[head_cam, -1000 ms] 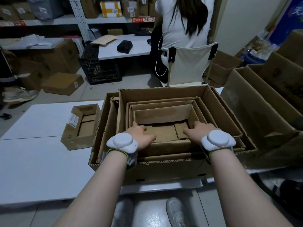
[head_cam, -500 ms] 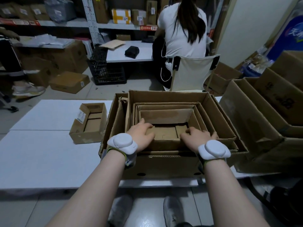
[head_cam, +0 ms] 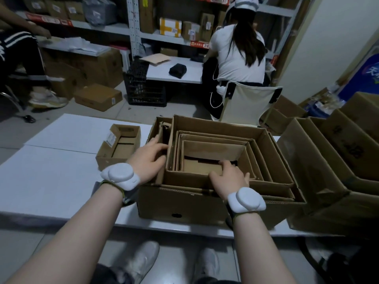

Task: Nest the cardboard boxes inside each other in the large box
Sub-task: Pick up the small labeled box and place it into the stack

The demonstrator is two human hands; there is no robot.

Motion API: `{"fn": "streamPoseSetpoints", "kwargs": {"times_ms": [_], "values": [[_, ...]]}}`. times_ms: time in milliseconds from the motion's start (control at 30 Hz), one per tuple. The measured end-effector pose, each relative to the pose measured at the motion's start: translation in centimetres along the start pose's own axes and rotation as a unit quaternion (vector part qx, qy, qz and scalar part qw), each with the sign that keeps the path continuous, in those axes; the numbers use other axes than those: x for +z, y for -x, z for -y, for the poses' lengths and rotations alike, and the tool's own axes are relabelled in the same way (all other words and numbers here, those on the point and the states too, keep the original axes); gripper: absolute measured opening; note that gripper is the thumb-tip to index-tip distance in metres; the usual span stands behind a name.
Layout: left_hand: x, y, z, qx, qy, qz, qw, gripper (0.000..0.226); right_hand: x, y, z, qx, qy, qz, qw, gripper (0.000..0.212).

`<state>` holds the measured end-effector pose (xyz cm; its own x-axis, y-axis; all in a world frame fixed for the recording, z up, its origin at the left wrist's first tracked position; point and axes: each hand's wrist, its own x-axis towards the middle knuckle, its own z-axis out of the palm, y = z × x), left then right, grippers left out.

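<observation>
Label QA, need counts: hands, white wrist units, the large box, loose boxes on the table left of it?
Hands: 2 (left hand, right hand)
White wrist units: 2
Large box: 1
Loose small box: 1
Total: 6
Nested boxes inside excluded: rims overlap too much to count.
</observation>
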<state>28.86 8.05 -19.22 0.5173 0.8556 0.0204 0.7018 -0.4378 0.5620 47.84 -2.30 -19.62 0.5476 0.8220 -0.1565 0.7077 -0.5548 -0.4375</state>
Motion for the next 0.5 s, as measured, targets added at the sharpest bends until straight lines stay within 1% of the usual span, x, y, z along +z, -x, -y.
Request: {"fn": "streamPoseSetpoints", "kwargs": {"times_ms": [167, 300, 367, 500], "values": [[-2.0, 1.1, 4.1, -0.073, 0.018, -0.018, 0.997, 0.044, 1.3, 0.7, 3.1, -0.004, -0.034, -0.058, 0.998, 0.060], [-3.2, 1.6, 6.5, -0.120, 0.038, -0.049, 0.991, 0.044, 2.9, 1.5, 6.3, -0.057, -0.076, -0.074, 0.993, 0.063], [-3.6, 1.8, 8.5, -0.156, 0.055, -0.063, 0.984, 0.044, 4.2, 2.0, 8.2, -0.088, -0.069, -0.075, 0.991, 0.062], [-3.7, 2.2, 12.5, -0.217, 0.086, -0.064, 0.970, 0.048, 6.7, 2.5, 11.8, -0.159, -0.022, -0.112, 0.981, 0.050]]}}
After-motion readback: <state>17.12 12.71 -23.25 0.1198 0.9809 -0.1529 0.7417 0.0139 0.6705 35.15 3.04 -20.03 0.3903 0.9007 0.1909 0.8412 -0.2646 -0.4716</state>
